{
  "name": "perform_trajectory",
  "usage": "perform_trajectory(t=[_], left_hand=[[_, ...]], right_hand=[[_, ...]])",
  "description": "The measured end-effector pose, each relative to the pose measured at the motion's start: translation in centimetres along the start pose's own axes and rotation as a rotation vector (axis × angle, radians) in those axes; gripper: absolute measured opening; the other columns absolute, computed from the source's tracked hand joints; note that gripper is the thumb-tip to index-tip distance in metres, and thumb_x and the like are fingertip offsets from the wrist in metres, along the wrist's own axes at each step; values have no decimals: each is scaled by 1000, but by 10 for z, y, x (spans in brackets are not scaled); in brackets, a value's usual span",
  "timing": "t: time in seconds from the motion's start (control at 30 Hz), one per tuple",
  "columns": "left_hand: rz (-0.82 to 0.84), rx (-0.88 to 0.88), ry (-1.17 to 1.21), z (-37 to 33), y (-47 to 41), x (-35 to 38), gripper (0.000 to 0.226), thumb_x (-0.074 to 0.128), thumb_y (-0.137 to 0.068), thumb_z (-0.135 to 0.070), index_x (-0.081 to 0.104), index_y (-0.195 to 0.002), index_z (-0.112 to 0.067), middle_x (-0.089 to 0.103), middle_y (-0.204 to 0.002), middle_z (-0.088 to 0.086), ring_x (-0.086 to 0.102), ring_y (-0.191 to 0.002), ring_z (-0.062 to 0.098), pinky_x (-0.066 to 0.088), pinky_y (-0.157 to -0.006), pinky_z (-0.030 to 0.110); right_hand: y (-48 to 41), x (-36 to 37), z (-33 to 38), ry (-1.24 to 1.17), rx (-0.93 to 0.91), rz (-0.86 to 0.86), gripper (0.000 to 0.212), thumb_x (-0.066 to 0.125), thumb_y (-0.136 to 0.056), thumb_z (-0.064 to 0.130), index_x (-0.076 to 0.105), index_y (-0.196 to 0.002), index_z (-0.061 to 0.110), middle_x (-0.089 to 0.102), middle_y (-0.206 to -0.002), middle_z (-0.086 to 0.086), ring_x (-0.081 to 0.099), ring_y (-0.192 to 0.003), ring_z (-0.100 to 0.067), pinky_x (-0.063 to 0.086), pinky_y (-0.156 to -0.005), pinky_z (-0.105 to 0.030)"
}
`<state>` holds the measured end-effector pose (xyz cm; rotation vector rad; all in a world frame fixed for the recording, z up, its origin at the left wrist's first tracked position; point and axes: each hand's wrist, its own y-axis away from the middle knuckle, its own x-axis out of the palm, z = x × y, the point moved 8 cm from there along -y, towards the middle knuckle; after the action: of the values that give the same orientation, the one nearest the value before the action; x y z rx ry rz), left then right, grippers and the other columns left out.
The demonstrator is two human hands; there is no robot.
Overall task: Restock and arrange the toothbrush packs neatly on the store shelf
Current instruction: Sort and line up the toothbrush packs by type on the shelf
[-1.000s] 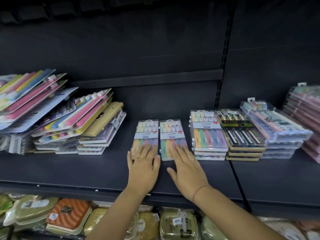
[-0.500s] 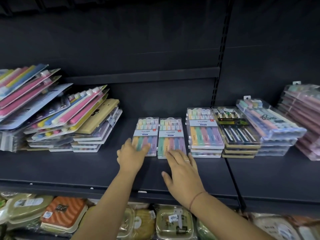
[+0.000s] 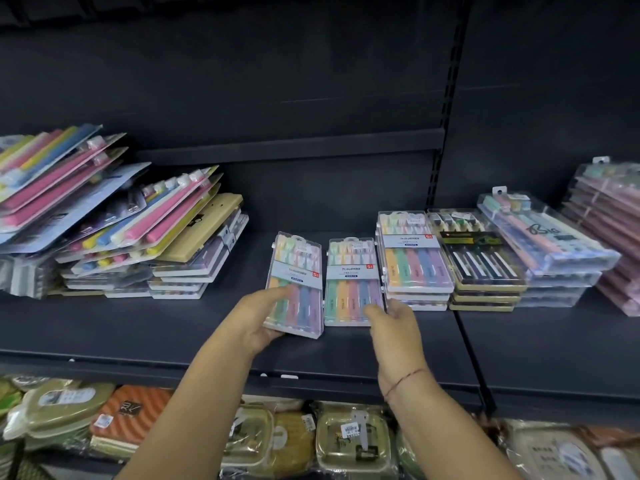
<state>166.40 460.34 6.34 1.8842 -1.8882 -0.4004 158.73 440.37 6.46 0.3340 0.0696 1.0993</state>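
Biggest worry on this dark shelf (image 3: 138,334) is the sloppy heap of blister-card toothbrush packs (image 3: 86,220) at the left end. It leans toward the middle, and I reckon a stray elbow or a case shoved into it could send cards skating off the front edge.

Next is the stack of pastel toothbrush cases (image 3: 414,258) right of centre, snug against the black-and-gold stack (image 3: 481,258). The right hand is working tight against that pastel stack, so a careless lift could knock its top case crooked.

Then there are the two loose cases mid-shelf, near the front edge. The left case (image 3: 298,271) is raised and tilted in the left hand (image 3: 256,317), thumb across the top and fingers curled underneath. It's slick clear plastic held at one end only, so it could slip and clatter down. The right case (image 3: 351,282) lies flat just beside the stack. The right hand (image 3: 394,327) pinches its near right corner with the thumb on top and the fingers tucked along the edge. I can't tell if they reach under it.

Half a second back, both cases lay flat side by side. The left hand was only bunched at the near end of its case, and the right lay flat with its fingers spread. Now the left case is lifted and the right hand has closed to a pinch. The heap and stacks look unchanged.
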Motion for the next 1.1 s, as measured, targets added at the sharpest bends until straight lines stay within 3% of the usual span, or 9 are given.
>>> perform_trajectory(t=[0.1,0.2,0.3,0.4,0.5,0.6,0.8,0.93,1.1], left_hand=[[24,-1,114,9,7,-6,23,66,-91,-12,67,-113,-6,74,-102,11,71,-82,24,59,-57,30],[52,0,132,12,16,-9,29,65,-90,-13,66,-118,-5,73,-109,13,71,-89,26,61,-65,33],[59,23,125,13,22,-13,34,65,-90,-15,62,-122,-2,71,-111,17,71,-92,27,62,-66,34],[41,57,118,16,23,-20,54,72,-86,-21,52,-132,0,70,-115,17,70,-102,31,60,-70,36],[-25,126,126,13,25,-27,40,71,-88,-22,56,-120,-2,72,-110,15,70,-99,29,57,-78,39],[-110,191,151,6,30,-30,14,66,-92,-21,56,-98,-12,72,-102,11,69,-88,22,53,-72,33],[-100,181,186,-4,31,-4,12,62,-95,-20,60,-98,-9,73,-91,8,69,-83,20,54,-73,34],[-33,209,176,-9,27,31,12,59,-98,-20,63,-98,-8,76,-86,7,71,-79,19,54,-80,36],[13,248,187,-23,24,70,14,57,-99,-19,64,-106,-10,75,-95,6,72,-81,17,54,-74,33]], right_hand=[[-11,-2,-4,-26,25,-50,32,66,-82,22,55,-111,17,53,-96,0,53,-86,-14,41,-80,-25],[-15,-8,-2,57,6,-117,35,68,-89,19,57,-120,6,62,-103,-5,62,-87,-18,53,-83,-33],[-15,-12,6,82,52,-80,21,67,-90,18,65,-106,3,57,-75,-2,52,-59,-13,51,-51,-26],[-3,7,2,114,203,120,24,67,-91,21,63,-102,0,56,-66,-8,51,-43,-12,43,-37,-19],[9,17,7,97,149,209,20,62,-94,19,63,-98,-1,62,-68,-11,56,-42,-11,50,-41,-22],[19,9,28,100,-24,240,14,58,-97,16,64,-95,3,67,-73,-12,62,-48,-13,58,-52,-26],[-2,-59,110,-74,-363,16,11,53,-98,4,52,-107,9,65,-91,-15,64,-46,-17,53,-43,-25],[-27,-85,112,12,-286,-36,20,51,-100,8,46,-118,15,64,-97,-13,64,-44,-15,54,-45,-23],[-40,-88,96,49,-199,-2,28,60,-96,12,45,-120,12,64,-94,-14,65,-49,-18,57,-49,-26]])
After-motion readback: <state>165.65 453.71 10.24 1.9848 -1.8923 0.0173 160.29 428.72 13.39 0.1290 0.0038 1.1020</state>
